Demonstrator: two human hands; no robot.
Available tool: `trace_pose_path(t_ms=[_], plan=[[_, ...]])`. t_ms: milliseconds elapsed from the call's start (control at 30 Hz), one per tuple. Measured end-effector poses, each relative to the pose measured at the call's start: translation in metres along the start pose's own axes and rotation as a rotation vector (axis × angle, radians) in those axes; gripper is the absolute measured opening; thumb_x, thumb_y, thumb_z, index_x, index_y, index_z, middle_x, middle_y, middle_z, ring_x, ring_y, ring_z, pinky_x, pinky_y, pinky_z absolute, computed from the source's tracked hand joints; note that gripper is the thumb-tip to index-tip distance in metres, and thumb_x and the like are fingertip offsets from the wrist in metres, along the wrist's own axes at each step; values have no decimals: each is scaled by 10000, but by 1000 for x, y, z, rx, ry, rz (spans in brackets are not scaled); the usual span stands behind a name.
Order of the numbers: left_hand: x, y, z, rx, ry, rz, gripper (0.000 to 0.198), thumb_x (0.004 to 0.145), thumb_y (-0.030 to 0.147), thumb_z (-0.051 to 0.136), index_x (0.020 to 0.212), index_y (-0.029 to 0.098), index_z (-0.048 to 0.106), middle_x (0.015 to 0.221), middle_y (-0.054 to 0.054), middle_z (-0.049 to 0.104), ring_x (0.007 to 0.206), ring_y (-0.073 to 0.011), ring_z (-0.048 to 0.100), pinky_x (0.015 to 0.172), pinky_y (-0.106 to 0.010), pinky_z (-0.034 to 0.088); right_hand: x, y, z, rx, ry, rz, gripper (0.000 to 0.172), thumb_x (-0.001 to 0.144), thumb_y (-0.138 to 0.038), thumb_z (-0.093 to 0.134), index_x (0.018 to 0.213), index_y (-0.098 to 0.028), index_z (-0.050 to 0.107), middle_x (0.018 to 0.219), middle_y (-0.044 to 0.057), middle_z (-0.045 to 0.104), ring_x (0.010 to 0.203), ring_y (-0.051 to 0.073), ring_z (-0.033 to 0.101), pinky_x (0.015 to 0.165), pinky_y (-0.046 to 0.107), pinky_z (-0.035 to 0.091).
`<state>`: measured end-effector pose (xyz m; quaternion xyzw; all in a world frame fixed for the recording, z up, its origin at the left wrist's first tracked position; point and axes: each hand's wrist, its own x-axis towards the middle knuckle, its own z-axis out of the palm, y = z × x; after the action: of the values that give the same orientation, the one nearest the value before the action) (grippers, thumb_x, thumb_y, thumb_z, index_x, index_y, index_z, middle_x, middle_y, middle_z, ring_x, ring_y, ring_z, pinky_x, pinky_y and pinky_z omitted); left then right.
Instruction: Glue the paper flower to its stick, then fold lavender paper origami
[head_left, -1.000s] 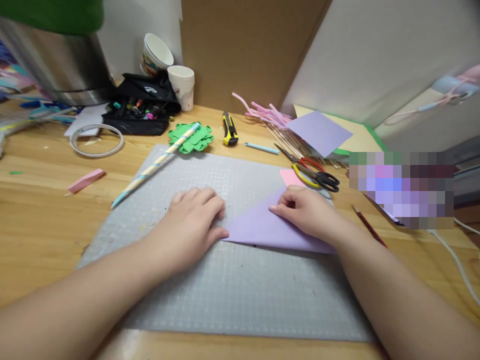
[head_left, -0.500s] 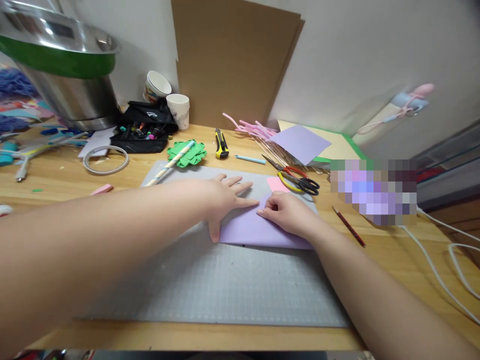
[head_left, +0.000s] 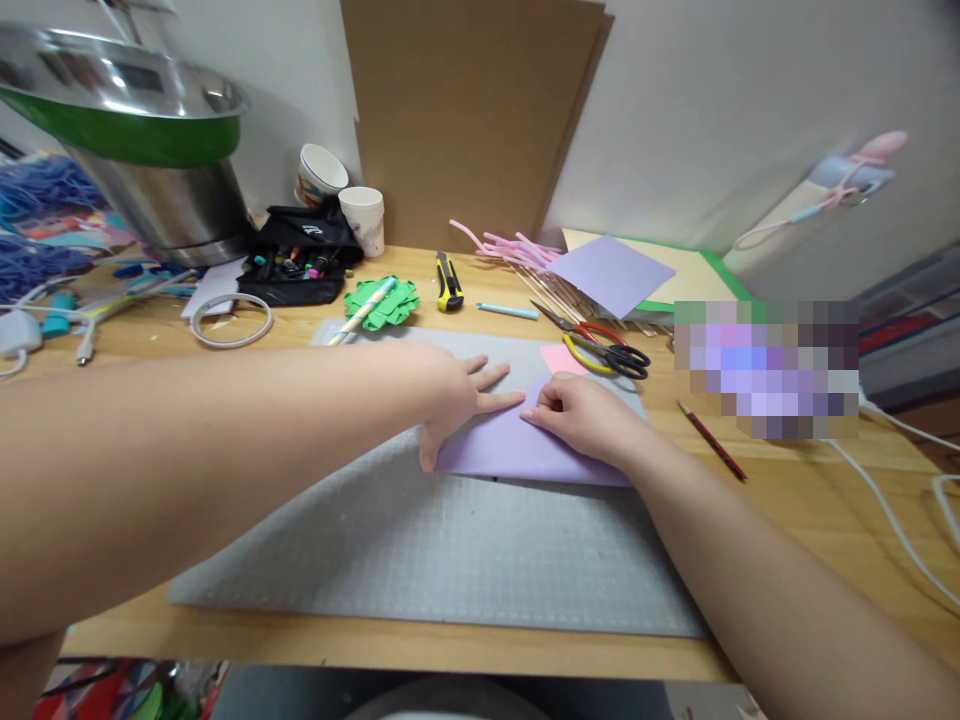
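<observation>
A folded sheet of purple paper (head_left: 510, 455) lies flat on the grey cutting mat (head_left: 450, 550), its long edge towards me. My left hand (head_left: 463, 400) is spread open on the left part of the paper, with the thumb near its front left corner. The curled fingers of my right hand (head_left: 581, 415) press together on the right part of the sheet, thumb low against the paper; their exact grip is partly hidden. Behind it sits a small pink paper (head_left: 562, 360). Scissors with black handles (head_left: 619, 358) and a red-and-yellow-handled tool (head_left: 585, 350) lie just beyond.
Farther back are a yellow utility knife (head_left: 449, 283), a light-blue stick (head_left: 507, 311), a green paper piece (head_left: 401, 303) and a purple square sheet (head_left: 611, 273). A dark red pencil (head_left: 712, 441) lies right. Paper cups (head_left: 363, 222), a black pouch (head_left: 300, 275) and a metal pot (head_left: 187, 205) stand back left.
The view has shifted slightly, showing more below the table's front edge. Both hands stay in nearly the same place on the purple paper.
</observation>
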<state>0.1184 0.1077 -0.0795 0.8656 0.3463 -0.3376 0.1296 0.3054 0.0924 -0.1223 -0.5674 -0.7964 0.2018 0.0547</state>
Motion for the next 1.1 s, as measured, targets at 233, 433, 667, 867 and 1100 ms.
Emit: trace_pose_path(t_ms=[233,433,667,867,1100], plan=[[3,0,0,-39,19,-11,1537,254,281,923,1468,417,-11,1558,22,-149,1433,-375,-50,1094,-649,182,-32,-26,-15,-119,283,-124,197,859,-352,538,898,-188,640,945,75,598,815,195,539,686,310,371],[6,0,6,-107,101,-20,1568,163,186,917,1474,413,87,1577,-13,-59,1421,-423,0,1107,-630,170,-87,-101,5,-272,115,-395,325,913,-293,392,993,-189,689,839,89,637,789,256,585,665,390,411],[6,-1,5,-11,56,-15,1534,257,203,912,1459,443,-10,1560,14,-129,1431,-392,-8,1077,-669,204,-88,-136,41,-395,-101,-160,557,900,-278,394,1413,-62,403,686,121,688,521,260,645,453,371,459],[8,-2,6,-40,94,-9,1587,172,194,917,1469,424,31,1570,-15,-80,1420,-429,21,1067,-683,207,-86,-144,46,-360,-187,-43,542,871,-191,414,1386,-21,428,643,146,700,524,274,675,461,386,510],[6,-1,5,-38,73,-19,1585,186,212,917,1470,414,10,1566,-19,-100,1432,-393,-6,1097,-638,190,-98,-129,40,-360,-187,113,541,882,-185,414,1406,-50,408,651,141,715,559,270,694,483,363,520]])
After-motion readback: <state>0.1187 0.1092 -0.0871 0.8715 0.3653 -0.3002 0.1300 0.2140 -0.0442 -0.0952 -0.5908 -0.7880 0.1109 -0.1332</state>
